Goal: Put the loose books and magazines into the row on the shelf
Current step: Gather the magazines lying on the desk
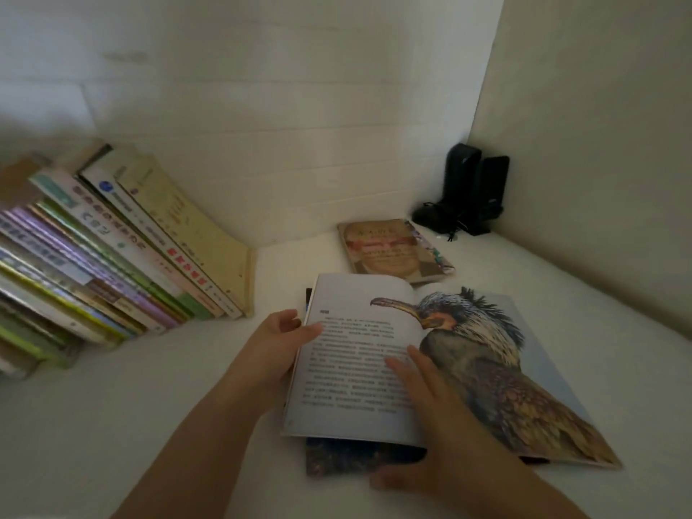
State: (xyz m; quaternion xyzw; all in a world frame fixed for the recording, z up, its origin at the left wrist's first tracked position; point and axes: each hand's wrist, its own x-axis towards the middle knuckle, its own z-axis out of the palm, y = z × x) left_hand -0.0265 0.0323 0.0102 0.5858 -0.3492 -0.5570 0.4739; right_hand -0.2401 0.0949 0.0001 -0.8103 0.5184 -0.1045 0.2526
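An open magazine (486, 372) with a large bird picture lies on the white shelf (168, 406), on top of a darker magazine (337, 457). My left hand (279, 340) grips the left page's outer edge, thumb on the text. My right hand (423, 402) rests flat on the text page near the fold, fingers straight, thumb at the lower edge. A row of books (123, 252) leans to the left at the shelf's left side. Behind the magazine lies a loose book (389, 250) with a face on its cover.
Two black bookends (468, 191) stand in the back right corner against the wall. The shelf's side wall (599, 181) rises on the right. Bare white shelf surface stretches between the leaning row and the magazine.
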